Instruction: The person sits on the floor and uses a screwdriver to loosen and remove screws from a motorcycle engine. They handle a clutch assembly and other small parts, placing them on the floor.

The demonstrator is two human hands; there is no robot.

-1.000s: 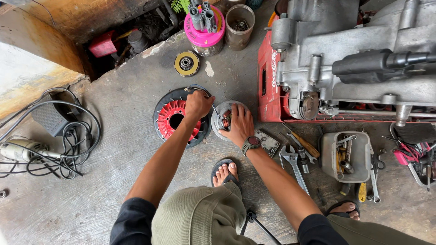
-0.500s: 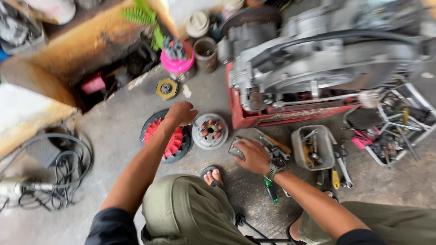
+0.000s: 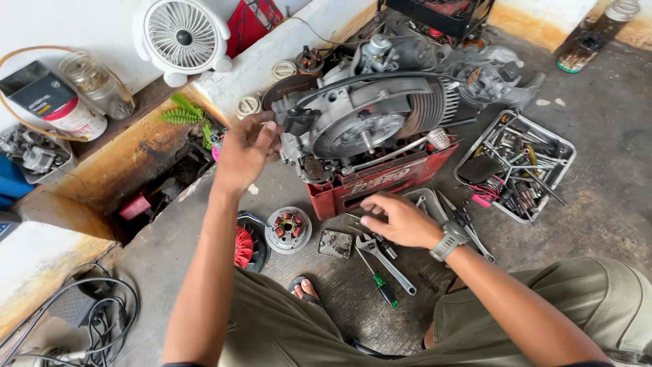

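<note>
Left hand (image 3: 246, 151) raised, fingers loosely curled, holding nothing visible, fingertips at the left edge of the engine (image 3: 370, 115), which sits on a red crate (image 3: 380, 182). Right hand (image 3: 401, 221) low over the floor, fingers half spread, empty, just above the wrench (image 3: 384, 261) and loose tools. Stator plate (image 3: 288, 230) lies on the floor beside the red-finned fan (image 3: 243, 246).

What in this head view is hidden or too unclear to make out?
- Left hand: motion-blurred against the grey engine; contact unclear.
- Right hand: its fingers cover the tools beneath; grip unclear.
- Red-finned round part: half hidden by the left forearm.
- Wire tool basket: contents too small and tangled.
</note>
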